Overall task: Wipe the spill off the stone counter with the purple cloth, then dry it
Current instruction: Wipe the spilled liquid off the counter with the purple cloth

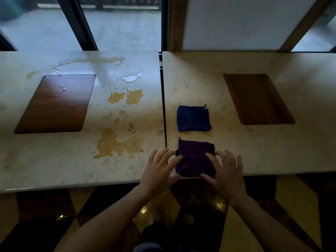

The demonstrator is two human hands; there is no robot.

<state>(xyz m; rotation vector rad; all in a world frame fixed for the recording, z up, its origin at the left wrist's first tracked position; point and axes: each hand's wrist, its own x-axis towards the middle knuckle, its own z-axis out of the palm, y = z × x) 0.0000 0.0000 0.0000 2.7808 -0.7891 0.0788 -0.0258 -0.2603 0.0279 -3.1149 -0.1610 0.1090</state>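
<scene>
Both hands, left (160, 170) and right (225, 171), lay spread flanking purple cloth (195, 158); best gripped whole, spill (116, 142) lying left.

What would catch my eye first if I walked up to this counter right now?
Probably the amber, patchy liquid spill spread over the left slab of the pale stone counter, reaching the dark wooden inset panel. Next, two hands on the right slab: the left hand and right hand flank a folded purple cloth at the near edge, with a folded blue cloth just behind it.
</scene>
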